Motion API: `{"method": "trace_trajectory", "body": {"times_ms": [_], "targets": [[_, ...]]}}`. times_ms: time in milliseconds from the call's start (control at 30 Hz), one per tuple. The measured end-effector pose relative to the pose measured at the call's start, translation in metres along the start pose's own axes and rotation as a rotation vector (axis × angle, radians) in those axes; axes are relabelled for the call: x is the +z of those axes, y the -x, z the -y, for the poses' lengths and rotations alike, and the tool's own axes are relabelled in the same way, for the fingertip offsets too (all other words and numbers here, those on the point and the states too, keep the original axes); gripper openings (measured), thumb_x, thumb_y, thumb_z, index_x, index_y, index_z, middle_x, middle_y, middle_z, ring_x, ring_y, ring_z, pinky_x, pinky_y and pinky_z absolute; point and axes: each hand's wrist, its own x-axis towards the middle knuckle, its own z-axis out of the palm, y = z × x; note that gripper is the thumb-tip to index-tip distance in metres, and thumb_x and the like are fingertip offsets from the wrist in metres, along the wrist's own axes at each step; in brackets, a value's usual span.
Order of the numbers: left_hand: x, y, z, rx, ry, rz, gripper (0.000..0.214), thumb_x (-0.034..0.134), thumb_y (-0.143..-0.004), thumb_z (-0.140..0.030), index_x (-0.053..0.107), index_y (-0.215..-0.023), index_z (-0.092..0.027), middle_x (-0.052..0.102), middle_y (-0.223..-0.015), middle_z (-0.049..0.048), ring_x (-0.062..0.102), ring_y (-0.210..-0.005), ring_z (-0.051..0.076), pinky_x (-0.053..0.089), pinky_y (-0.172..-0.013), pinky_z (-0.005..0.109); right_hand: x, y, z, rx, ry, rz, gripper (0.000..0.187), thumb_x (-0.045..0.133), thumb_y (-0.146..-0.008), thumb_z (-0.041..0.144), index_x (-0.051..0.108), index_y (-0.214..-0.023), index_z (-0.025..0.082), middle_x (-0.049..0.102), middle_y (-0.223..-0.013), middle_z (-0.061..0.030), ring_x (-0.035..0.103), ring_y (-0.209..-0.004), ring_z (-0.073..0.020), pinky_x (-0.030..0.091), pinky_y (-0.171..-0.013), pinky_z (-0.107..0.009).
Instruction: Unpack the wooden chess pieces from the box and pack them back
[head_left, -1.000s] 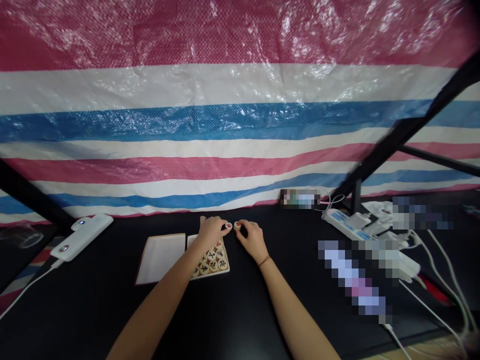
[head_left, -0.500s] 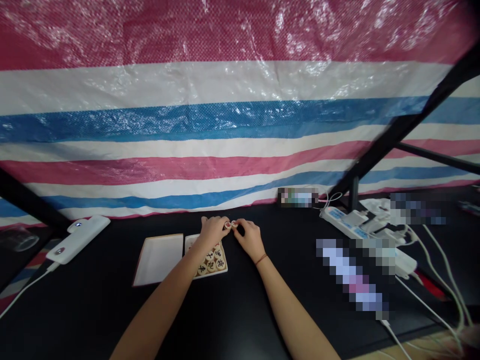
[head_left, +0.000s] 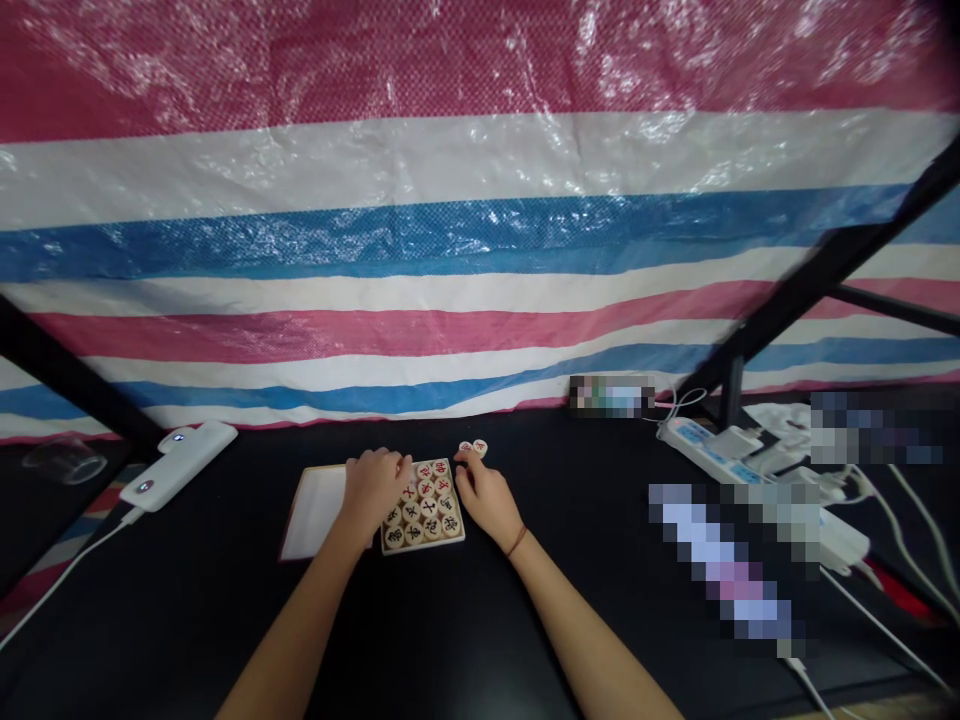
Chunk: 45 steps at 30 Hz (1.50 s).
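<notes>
Round wooden Chinese chess pieces [head_left: 430, 507], with black or red characters, lie in rows inside a shallow white box [head_left: 425, 547]. My left hand [head_left: 375, 490] is over the box's left side, fingers bent together at its upper-left pieces; whatever they hold is hidden. Just beyond the box's far right corner, two pieces with red characters [head_left: 480, 447] sit side by side on the black table. My right hand [head_left: 489, 502] rests at the near side of this pair, thumb and forefinger apart, gripping nothing. A white-lined box lid [head_left: 315, 512] lies left of the box, partly behind my left hand.
On the left is a white power bank [head_left: 180, 467] with a cable. Power strips [head_left: 705, 450] with plugs and trailing white cables occupy the right. A blurred-out device [head_left: 611, 396] stands at the back against a striped plastic sheet [head_left: 420, 300]. Black frame bars [head_left: 795, 300] slant at both sides.
My left hand has left its red-character piece beside the other one and moved left, back over the box. My right hand has let go of its piece and drawn slightly nearer. The view shifted slightly.
</notes>
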Motion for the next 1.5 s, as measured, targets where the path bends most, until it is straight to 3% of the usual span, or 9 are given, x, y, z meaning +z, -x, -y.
{"method": "trace_trajectory", "body": {"times_ms": [233,533,633,800,967,1033,1233,1400,1500], "targets": [[0.019,0.012,-0.033,0.014,-0.018,-0.03,0.04,0.034,-0.093,-0.031,0.071,-0.089,-0.016,0.068,-0.093,0.0122,0.058,-0.095,0.029,0.035,-0.08,0.042,0.011,0.003,0.004,0.013,0.006,0.043,0.026,0.036,-0.088,0.024,0.055,-0.105,0.021,0.063,-0.064,0.0008,0.064,-0.06,-0.0185,0.038,-0.058,-0.023],[0.016,0.014,-0.03,-0.074,0.206,-0.129,0.022,0.048,-0.089,-0.033,0.065,-0.085,-0.02,0.07,-0.086,0.0044,0.061,-0.091,0.023,0.034,-0.084,0.039,0.004,0.002,0.005,-0.014,-0.043,-0.028,0.023,0.041,-0.085,0.023,0.056,-0.103,0.02,0.059,-0.062,0.0021,0.06,-0.056,-0.0166,0.041,-0.057,-0.023],[0.012,0.018,-0.031,-0.035,0.431,-0.199,0.02,0.051,-0.087,-0.036,0.064,-0.091,-0.021,0.071,-0.088,0.0027,0.063,-0.088,0.02,0.039,-0.084,0.035,-0.003,0.006,0.012,-0.16,-0.086,-0.097,0.027,0.052,-0.083,0.029,0.056,-0.109,0.02,0.065,-0.081,-0.0022,0.063,-0.07,-0.0166,0.048,-0.066,-0.025],[0.02,0.024,-0.033,0.016,0.908,-0.148,0.028,0.052,-0.085,-0.046,0.064,-0.09,-0.021,0.071,-0.085,0.0013,0.065,-0.08,0.017,0.049,-0.074,0.028,-0.009,0.006,0.016,-0.356,-0.167,-0.166,0.024,0.052,-0.089,0.027,0.059,-0.11,0.021,0.066,-0.102,-0.0065,0.063,-0.093,-0.0179,0.051,-0.083,-0.028],[0.037,0.022,-0.023,-0.098,1.165,-0.293,0.033,0.061,-0.081,-0.045,0.062,-0.102,-0.021,0.071,-0.099,0.0056,0.067,-0.093,0.019,0.051,-0.084,0.031,-0.022,-0.009,-0.024,-0.136,-0.084,-0.44,0.028,0.052,-0.086,0.027,0.062,-0.111,0.017,0.062,-0.103,-0.0118,0.06,-0.091,-0.0215,0.051,-0.081,-0.034],[0.042,0.019,-0.018,-0.091,1.245,-0.358,0.033,0.062,-0.081,-0.043,0.061,-0.105,-0.02,0.069,-0.105,0.0072,0.065,-0.1,0.019,0.051,-0.089,0.032,-0.025,-0.013,-0.045,-0.071,0.009,-0.442,0.03,0.052,-0.083,0.025,0.061,-0.11,0.016,0.064,-0.098,-0.011,0.059,-0.087,-0.0231,0.049,-0.08,-0.037],[0.046,0.015,-0.008,-0.027,1.186,-0.373,0.034,0.061,-0.081,-0.035,0.06,-0.113,-0.022,0.063,-0.112,0.0074,0.065,-0.096,0.017,0.054,-0.083,0.029,-0.024,-0.016,-0.07,-0.035,0.08,-0.255,0.011,0.052,-0.082,0.025,0.061,-0.082,0.02,0.068,-0.085,-0.0061,0.058,-0.08,-0.0221,0.045,-0.077,-0.035],[0.044,0.021,-0.015,0.16,0.883,-0.402,0.028,0.059,-0.084,-0.028,0.061,-0.111,-0.025,0.064,-0.104,0.0044,0.065,-0.09,0.016,0.054,-0.081,0.03,-0.029,-0.008,-0.028,-0.124,-0.096,-0.316,0.015,0.055,-0.085,0.033,0.062,-0.089,0.02,0.067,-0.091,-0.0061,0.059,-0.086,-0.0203,0.045,-0.082,-0.035],[0.042,0.027,-0.024,0.299,0.733,-0.404,0.024,0.057,-0.083,-0.019,0.062,-0.106,-0.025,0.066,-0.099,0.0035,0.064,-0.09,0.017,0.052,-0.083,0.032,-0.023,0.003,0.007,-0.25,-0.273,-0.203,0.024,0.065,-0.08,0.037,0.06,-0.097,0.021,0.066,-0.091,-0.0046,0.06,-0.081,-0.0179,0.048,-0.077,-0.031]]}}
